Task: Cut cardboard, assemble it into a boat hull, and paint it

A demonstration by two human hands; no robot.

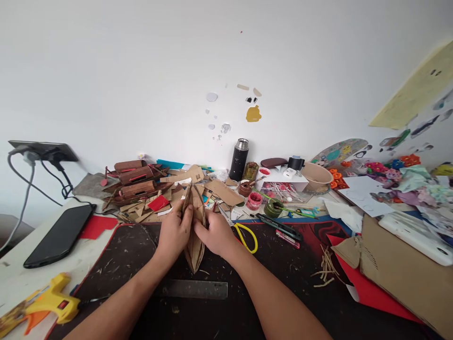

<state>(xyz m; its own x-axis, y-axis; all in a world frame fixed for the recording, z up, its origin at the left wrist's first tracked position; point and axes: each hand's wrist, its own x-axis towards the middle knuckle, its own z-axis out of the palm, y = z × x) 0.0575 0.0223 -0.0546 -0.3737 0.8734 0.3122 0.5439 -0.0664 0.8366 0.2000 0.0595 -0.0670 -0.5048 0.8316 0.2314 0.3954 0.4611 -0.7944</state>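
Observation:
A narrow, boat-shaped piece of brown cardboard (194, 252), pointed at both ends, is held up over the dark mat in the middle of the view. My left hand (174, 232) grips its left side, thumb on the inner face. On its right side my right hand (214, 232) is closed, the thumb pressed against the cardboard; its other fingers are partly hidden. Below the cardboard piece lies a clear ruler (193, 289). Scissors with yellow handles (247, 237) rest just right of my right hand.
Cardboard scraps (222, 191) and brown model boats (136, 182) line the back. Paint jars (254, 201), a black bottle (239, 159) and a utility knife (278, 226) are behind and right. A yellow glue gun (56, 300) and phone (58, 236) lie left; cardboard (399, 269) lies right.

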